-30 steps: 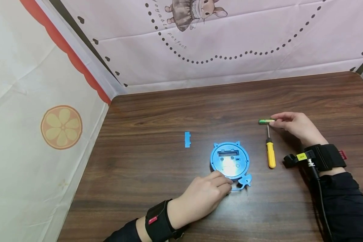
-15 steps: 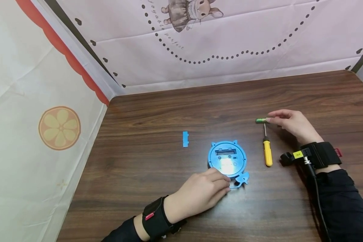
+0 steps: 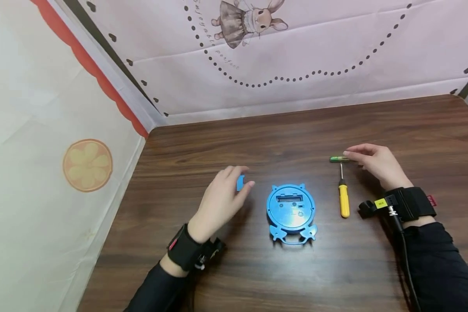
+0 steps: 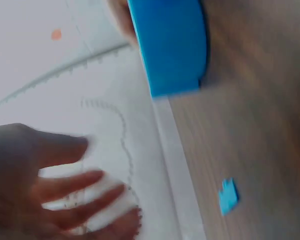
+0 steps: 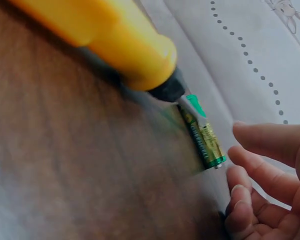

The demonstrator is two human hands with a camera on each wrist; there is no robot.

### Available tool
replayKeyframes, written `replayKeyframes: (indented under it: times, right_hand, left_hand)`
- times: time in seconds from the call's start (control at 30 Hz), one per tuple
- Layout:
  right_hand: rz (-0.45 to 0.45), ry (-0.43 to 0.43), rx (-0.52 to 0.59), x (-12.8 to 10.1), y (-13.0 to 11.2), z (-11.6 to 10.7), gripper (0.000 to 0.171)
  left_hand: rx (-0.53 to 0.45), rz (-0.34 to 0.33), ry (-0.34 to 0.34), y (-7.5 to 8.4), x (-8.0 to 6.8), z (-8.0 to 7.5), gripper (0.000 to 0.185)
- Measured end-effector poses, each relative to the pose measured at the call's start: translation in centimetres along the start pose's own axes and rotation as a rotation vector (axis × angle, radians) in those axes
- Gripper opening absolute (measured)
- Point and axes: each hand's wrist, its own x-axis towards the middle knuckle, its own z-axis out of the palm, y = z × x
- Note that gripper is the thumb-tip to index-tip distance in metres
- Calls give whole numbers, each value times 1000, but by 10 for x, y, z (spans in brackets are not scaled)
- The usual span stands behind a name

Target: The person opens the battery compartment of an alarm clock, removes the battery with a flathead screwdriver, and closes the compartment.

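My left hand (image 3: 248,177) hovers with spread, relaxed fingers over a small blue cover piece (image 3: 240,182). The left wrist view shows that piece (image 4: 228,196) lying flat on the table, apart from my left hand's fingers (image 4: 65,200). A round blue clock body (image 3: 291,210) lies face down just right of that hand, also seen in the left wrist view (image 4: 170,45). My right hand (image 3: 351,158) rests by a green battery (image 3: 338,159). In the right wrist view its fingertips (image 5: 240,172) sit at the end of the battery (image 5: 205,140) without closing round it.
A yellow-handled screwdriver (image 3: 343,200) lies between clock and right hand, its tip at the battery; its handle (image 5: 105,40) fills the right wrist view. The brown wooden table (image 3: 257,268) is walled by patterned cloth behind (image 3: 296,52) and at left (image 3: 43,173).
My left hand has let go of the clock's lower edge and moved up and left to the small blue piece. The right hand stays by the battery.
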Motion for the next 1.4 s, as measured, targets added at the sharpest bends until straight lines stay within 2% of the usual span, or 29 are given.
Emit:
replayKeyframes:
  times: [0.07, 0.13, 0.23, 0.4, 0.5, 0.63, 1.0, 1.13, 1.27, 1.4]
  right_hand:
    - [-2, 33, -4, -1, 3, -4, 71]
    - [-10, 63, -6, -1, 5, -5, 67]
    - [-23, 85, 24, 2, 6, -5, 55]
    - [-30, 81, 56, 3, 6, -7, 43]
    - [-30, 73, 56, 3, 6, -6, 43]
    - [-27, 75, 53, 3, 6, -6, 42]
    - [-9, 71, 56, 6, 7, -5, 43]
    - [-5, 81, 54, 6, 8, -6, 42]
    - [3, 82, 64, 7, 7, -5, 41]
    - [9, 87, 68, 7, 7, -6, 42]
  left_hand:
    - [16, -103, -86, -9, 10, 3, 49]
    - [36, -184, -141, -20, 17, 7, 55]
    - [49, -272, -161, -34, 24, 13, 52]
    - [83, -343, -174, -46, 30, 19, 46]
    - [79, -348, -181, -49, 30, 22, 44]
    - [68, -318, -179, -50, 32, 24, 37]
    - [59, -304, -249, -38, 39, 26, 18]
    - [46, -307, -261, -35, 44, 31, 18]
    - [32, -307, -254, -34, 45, 33, 27]
    - [18, -309, -259, -34, 47, 34, 23]
